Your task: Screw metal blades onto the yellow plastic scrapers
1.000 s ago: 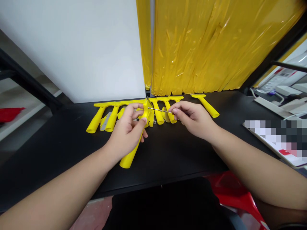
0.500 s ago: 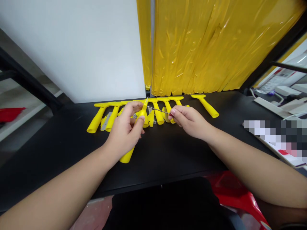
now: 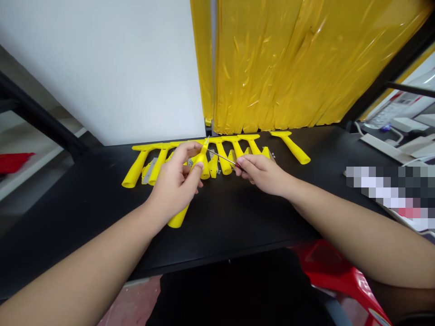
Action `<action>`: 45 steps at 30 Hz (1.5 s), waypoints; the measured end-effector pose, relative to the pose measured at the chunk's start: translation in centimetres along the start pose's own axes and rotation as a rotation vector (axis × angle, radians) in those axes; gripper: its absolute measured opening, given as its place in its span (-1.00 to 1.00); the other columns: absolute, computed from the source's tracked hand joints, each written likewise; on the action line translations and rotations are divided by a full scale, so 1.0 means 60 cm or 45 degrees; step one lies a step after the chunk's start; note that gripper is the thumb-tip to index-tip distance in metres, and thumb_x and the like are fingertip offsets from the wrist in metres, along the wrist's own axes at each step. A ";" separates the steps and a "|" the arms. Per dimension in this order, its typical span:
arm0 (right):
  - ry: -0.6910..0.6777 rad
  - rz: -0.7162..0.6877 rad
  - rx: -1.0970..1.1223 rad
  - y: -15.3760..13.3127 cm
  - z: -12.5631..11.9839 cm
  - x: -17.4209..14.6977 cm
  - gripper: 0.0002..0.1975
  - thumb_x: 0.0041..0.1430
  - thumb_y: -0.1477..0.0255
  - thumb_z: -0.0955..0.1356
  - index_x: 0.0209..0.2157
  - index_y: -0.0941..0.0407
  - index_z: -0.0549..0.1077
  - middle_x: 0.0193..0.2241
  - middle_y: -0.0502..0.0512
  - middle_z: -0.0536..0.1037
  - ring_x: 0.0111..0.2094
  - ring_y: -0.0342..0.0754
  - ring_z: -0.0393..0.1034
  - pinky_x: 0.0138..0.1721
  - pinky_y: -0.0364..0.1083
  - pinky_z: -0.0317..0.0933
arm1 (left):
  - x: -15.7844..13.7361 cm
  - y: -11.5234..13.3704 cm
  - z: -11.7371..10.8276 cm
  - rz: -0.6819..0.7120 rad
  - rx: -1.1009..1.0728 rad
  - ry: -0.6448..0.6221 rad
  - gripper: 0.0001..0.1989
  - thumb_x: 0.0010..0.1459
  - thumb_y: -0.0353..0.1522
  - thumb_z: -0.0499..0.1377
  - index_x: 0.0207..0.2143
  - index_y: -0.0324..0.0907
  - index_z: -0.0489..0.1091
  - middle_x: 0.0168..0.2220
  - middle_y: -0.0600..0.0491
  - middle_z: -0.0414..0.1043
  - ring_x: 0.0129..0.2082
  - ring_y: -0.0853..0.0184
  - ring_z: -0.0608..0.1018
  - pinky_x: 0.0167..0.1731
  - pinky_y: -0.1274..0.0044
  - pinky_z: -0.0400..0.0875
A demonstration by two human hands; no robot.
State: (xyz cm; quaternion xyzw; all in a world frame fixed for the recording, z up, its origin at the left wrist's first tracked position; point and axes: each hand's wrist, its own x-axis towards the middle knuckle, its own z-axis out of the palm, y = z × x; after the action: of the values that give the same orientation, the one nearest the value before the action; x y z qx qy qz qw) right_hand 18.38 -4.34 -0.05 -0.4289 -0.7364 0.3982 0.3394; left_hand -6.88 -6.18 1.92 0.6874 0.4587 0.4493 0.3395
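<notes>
My left hand [image 3: 171, 181] is closed around a yellow plastic scraper [image 3: 178, 218], its hollow handle end pointing down toward me. The scraper's narrow head stands edge-on above my fingers, with a thin pale edge at its top. From the right, my right hand [image 3: 263, 173] grips a screwdriver [image 3: 222, 157] with a slim metal shaft; a bit of dark red handle shows between the fingers. Its tip meets the scraper's head near my left fingertips, where the exact contact is too small to make out. Behind my hands, several similar yellow scrapers [image 3: 133, 174] lie in a row.
Small yellow pieces and flat grey plates [image 3: 149, 172] lie among the row. One more yellow scraper [image 3: 295, 150] lies apart to the right on the black table [image 3: 217, 217]. A white panel [image 3: 136, 72] and yellow plastic sheeting [image 3: 272, 68] rise behind. Something red [image 3: 343, 271] is below the table's front edge.
My right hand has shifted slightly left and down, so the screwdriver slants more steeply. The left hand keeps its hold on the scraper. The camera view has moved a little.
</notes>
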 end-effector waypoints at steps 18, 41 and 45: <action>0.086 -0.069 0.126 0.002 0.001 -0.004 -0.66 0.38 0.11 0.41 -0.23 0.00 0.24 -0.54 -0.19 0.19 -0.55 -0.16 0.04 -0.49 -0.11 -0.02 | 0.000 0.000 0.000 -0.020 -0.034 -0.013 -0.59 0.25 -0.38 0.30 0.14 -0.03 0.39 0.17 -0.07 0.51 -0.51 0.45 0.52 -0.60 0.62 0.44; 0.034 -0.016 0.121 -0.006 -0.012 -0.003 -0.54 0.41 0.00 0.36 -0.40 0.09 0.38 -0.55 -0.10 0.25 -0.56 -0.19 0.05 -0.54 -0.13 -0.03 | 0.001 -0.013 -0.001 0.022 0.021 -0.046 -0.79 0.34 -0.29 0.24 -0.01 -0.05 0.36 0.15 -0.04 0.51 -0.52 0.43 0.56 -0.61 0.56 0.44; -0.113 0.176 0.534 -0.007 -0.013 -0.003 -0.51 0.36 -0.03 0.40 -0.42 0.09 0.37 -0.62 -0.20 0.06 -0.62 -0.24 -0.17 -0.61 -0.18 -0.19 | 0.003 -0.025 0.000 0.110 0.030 -0.063 -0.80 0.37 -0.29 0.20 0.02 -0.06 0.36 0.24 -0.08 0.45 -0.53 0.47 0.57 -0.64 0.57 0.48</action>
State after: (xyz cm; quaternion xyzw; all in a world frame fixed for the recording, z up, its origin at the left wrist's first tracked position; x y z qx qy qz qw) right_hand 18.94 -4.42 0.66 -0.3804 -0.6205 0.5835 0.3604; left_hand -7.36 -5.46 0.67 0.7213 0.4253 0.4409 0.3231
